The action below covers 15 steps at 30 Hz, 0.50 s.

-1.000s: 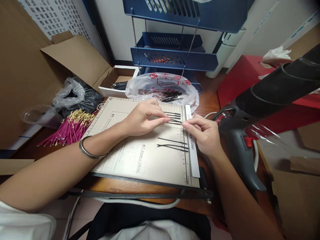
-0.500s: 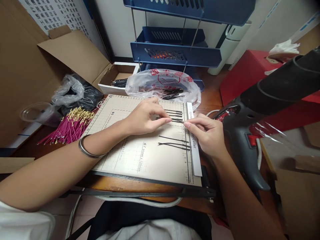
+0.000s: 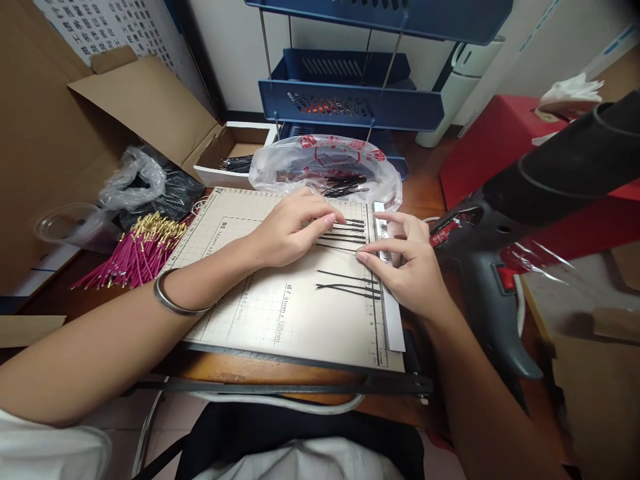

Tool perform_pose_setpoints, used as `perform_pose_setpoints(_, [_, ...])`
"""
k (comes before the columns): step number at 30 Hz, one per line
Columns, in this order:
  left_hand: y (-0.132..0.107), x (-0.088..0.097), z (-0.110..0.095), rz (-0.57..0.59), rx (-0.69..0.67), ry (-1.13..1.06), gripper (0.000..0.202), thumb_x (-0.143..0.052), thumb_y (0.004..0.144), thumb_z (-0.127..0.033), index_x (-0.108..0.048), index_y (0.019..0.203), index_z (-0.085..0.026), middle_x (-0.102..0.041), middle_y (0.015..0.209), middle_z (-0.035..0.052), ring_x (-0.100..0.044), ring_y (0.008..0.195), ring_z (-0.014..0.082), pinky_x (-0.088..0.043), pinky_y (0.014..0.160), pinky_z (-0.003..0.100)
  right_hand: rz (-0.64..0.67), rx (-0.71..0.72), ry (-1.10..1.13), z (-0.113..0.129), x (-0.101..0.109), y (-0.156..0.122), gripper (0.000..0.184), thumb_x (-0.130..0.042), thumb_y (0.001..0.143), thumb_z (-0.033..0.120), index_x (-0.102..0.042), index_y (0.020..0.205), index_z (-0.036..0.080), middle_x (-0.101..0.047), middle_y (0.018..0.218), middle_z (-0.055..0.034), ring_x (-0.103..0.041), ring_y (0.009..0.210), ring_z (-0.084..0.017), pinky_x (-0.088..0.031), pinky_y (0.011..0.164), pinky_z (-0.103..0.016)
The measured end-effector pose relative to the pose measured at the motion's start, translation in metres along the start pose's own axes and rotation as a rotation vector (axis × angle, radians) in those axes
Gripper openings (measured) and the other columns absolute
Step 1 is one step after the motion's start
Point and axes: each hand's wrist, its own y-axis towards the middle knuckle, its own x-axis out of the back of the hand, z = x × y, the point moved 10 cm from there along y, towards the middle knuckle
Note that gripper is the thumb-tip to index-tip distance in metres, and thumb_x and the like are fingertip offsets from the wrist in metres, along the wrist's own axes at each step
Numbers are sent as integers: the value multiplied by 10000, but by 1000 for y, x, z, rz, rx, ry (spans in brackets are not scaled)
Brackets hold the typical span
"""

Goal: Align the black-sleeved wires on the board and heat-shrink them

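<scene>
With both pinches kept narrow, the left hand (image 3: 290,230) has been shifted to farther wires (image 3: 357,231) and the right hand's (image 3: 417,270) other fingers spread; whether wires are held cannot be told.

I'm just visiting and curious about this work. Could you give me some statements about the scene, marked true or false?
1. A bangle circles the left forearm. True.
2. The right hand is at one end of a black wire. True.
3. The magenta wires lie right of the board. False: they lie left of it.
4. The plastic bag sits behind the board. True.
5. The box on the far right is green. False: that box is red.
</scene>
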Motion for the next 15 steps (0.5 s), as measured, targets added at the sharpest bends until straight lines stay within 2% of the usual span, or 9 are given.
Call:
perform_pose_setpoints(1, [0, -2, -1, 20, -3, 7, 377, -457, 1106, -352, -791, 1082, -179, -796, 991, 68, -620, 980, 234, -454, 939, 380, 15, -6, -1, -1, -2, 0, 13, -858, 821, 316, -869, 822, 309, -682, 1388, -79, -590, 1284, -346, -460, 1160, -610])
perform_pose_setpoints(4, [0, -9, -4, 73, -5, 41, 379, -442, 1106, -328, -784, 1051, -174, -791, 996, 74, -600, 950, 238, -440, 921, 394, 37, -42, 29, -5, -5, -2, 133, -859, 824, 339, -868, 952, 308, -646, 1463, -88, -557, 1403, -365, -428, 1227, -628])
perform_pose_setpoints(8, [0, -19, -10, 102, -8, 90, 297, -534, 1067, -326, -792, 1041, -182, -785, 976, 79, -582, 943, 249, -410, 894, 408, -13, -118, 140, -15, -2, -3, 251, -756, 909, 364, -824, 1137, 283, -600, 1546, -111, -540, 1487, -347, -424, 1273, -595])
perform_pose_setpoints(12, [2, -29, -13, 129, -26, 146, 203, -690, 989, -360, -814, 1016, -202, -791, 987, 78, -562, 974, 267, -378, 896, 423, -50, -254, 372, -39, -9, -5, 547, -673, 941, 310, -607, 1483, 315, -576, 1613, -85, -532, 1534, -294, -471, 1277, -529])
perform_pose_setpoints(15, [4, -34, -13, 160, -36, 143, 170, -717, 975, -344, -828, 950, -218, -789, 977, 66, -554, 968, 257, -364, 905, 423, -31, -323, 477, -54, -20, -7, 740, -678, 884, 261, -467, 1591, 319, -523, 1680, -65, -476, 1593, -287, -467, 1296, -524])
